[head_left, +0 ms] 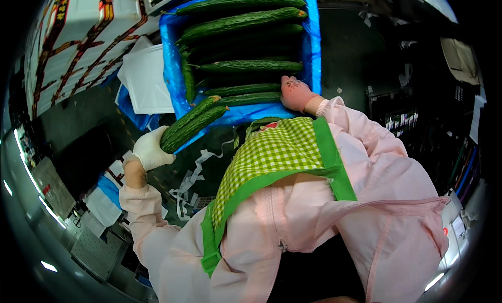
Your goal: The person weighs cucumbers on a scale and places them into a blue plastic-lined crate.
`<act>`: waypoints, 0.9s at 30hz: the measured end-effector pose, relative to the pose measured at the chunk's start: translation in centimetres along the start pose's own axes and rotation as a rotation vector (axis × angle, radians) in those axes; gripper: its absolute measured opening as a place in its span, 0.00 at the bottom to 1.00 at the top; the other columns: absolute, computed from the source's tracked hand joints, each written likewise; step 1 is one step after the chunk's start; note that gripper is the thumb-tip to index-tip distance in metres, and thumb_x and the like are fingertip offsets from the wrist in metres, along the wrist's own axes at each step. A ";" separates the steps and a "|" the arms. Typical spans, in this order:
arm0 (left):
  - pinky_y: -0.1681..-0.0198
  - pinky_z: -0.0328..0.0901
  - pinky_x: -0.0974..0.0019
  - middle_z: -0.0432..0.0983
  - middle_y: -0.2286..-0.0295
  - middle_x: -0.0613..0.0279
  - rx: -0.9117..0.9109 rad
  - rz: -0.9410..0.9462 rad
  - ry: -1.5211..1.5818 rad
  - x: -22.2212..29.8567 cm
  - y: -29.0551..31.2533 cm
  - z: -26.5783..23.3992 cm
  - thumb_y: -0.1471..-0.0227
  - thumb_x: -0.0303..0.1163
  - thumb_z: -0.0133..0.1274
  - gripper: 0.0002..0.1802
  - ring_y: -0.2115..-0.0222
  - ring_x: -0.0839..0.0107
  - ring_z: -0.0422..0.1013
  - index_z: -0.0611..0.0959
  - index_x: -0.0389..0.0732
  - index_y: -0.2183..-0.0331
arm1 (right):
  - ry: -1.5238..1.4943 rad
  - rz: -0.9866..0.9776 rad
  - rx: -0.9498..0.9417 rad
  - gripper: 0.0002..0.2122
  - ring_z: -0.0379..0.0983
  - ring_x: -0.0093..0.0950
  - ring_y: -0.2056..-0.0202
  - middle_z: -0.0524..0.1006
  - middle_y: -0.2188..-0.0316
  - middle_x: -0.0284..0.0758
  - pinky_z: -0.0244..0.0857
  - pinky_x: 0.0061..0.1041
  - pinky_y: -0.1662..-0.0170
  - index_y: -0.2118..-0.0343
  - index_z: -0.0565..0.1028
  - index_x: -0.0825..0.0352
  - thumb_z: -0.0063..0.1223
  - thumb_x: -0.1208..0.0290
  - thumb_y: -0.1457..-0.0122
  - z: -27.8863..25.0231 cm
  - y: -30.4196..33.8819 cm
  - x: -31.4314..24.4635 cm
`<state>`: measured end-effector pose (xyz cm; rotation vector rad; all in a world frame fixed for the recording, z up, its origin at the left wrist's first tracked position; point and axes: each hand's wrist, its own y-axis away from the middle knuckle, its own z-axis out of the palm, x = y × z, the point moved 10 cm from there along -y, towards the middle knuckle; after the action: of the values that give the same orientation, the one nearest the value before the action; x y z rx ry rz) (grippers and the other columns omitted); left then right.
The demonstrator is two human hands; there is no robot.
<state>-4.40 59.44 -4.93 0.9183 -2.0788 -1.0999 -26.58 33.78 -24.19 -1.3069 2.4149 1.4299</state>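
My left hand (152, 149), in a white glove, grips two cucumbers (193, 123) side by side. They slant up over the near left corner of a box lined with blue plastic (312, 44). My right hand (298, 94), in a pink glove, is closed round the right end of a cucumber (250, 98) lying along the box's near side; its fingertips are partly hidden. More long green cucumbers (246, 67) lie crosswise in rows inside the box. Another cucumber (187, 73) stands lengthwise against the left wall.
Stacked white foam boxes (83, 36) with patterned tape rise at the far left. A white lid (149, 78) leans beside the blue-lined box. Crumpled white strips (191, 183) lie on the dark floor below my left hand. Dark racks with crates (400, 112) stand at the right.
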 end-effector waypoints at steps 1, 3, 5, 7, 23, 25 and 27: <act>0.58 0.67 0.59 0.78 0.65 0.49 0.011 -0.010 0.023 -0.7 0.5 0.1 0.69 0.38 0.63 0.36 0.62 0.53 0.74 0.75 0.44 0.52 | 0.014 0.035 -0.003 0.19 0.71 0.50 0.53 0.70 0.55 0.57 0.66 0.39 0.49 0.55 0.64 0.76 0.52 0.69 0.46 0.3 -0.3 0.3; 0.57 0.67 0.60 0.78 0.65 0.49 0.021 -0.042 0.031 -2.0 1.3 0.3 0.69 0.38 0.64 0.37 0.61 0.53 0.74 0.75 0.44 0.51 | 0.023 0.097 -0.010 0.20 0.71 0.49 0.52 0.71 0.54 0.58 0.66 0.38 0.49 0.55 0.64 0.76 0.51 0.67 0.46 -0.1 -0.4 0.7; 0.57 0.67 0.60 0.78 0.64 0.49 0.029 -0.069 0.052 -3.2 2.0 0.6 0.70 0.38 0.64 0.38 0.61 0.53 0.74 0.75 0.44 0.51 | -0.038 0.127 -0.041 0.24 0.71 0.48 0.51 0.73 0.55 0.58 0.65 0.38 0.47 0.53 0.63 0.78 0.51 0.64 0.47 -0.3 -0.9 1.0; 0.57 0.67 0.59 0.78 0.64 0.49 0.035 -0.090 0.086 -4.4 2.8 0.8 0.70 0.39 0.64 0.38 0.61 0.53 0.74 0.75 0.43 0.51 | -0.044 0.138 -0.058 0.27 0.71 0.46 0.50 0.72 0.54 0.58 0.64 0.35 0.46 0.51 0.62 0.81 0.50 0.62 0.46 -0.4 -1.0 0.9; 0.56 0.68 0.62 0.78 0.63 0.50 0.122 -0.028 0.206 -6.2 3.8 1.3 0.70 0.35 0.64 0.39 0.61 0.57 0.75 0.74 0.40 0.51 | 0.185 -0.352 0.051 0.26 0.76 0.43 0.69 0.79 0.74 0.44 0.69 0.39 0.65 0.74 0.78 0.66 0.53 0.40 0.48 -6.2 2.7 -5.7; 0.56 0.68 0.62 0.78 0.63 0.50 0.134 -0.009 0.207 -5.6 4.0 0.9 0.70 0.35 0.64 0.39 0.61 0.56 0.75 0.74 0.40 0.50 | 0.048 -0.268 -0.058 0.25 0.75 0.35 0.76 0.76 0.81 0.41 0.67 0.34 0.71 0.75 0.78 0.67 0.57 0.43 0.48 -10.6 3.9 -5.9; 0.56 0.68 0.62 0.78 0.63 0.50 0.144 0.013 0.184 -5.5 3.8 0.6 0.71 0.35 0.64 0.39 0.61 0.56 0.75 0.74 0.40 0.50 | -0.160 -0.119 -0.149 0.23 0.70 0.24 0.81 0.70 0.86 0.35 0.64 0.27 0.74 0.77 0.76 0.69 0.58 0.48 0.46 -14.0 6.0 -4.5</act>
<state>-2.81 65.63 -2.99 1.0326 -2.0278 -0.8334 -22.78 27.59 -10.06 -1.2851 2.1299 1.6397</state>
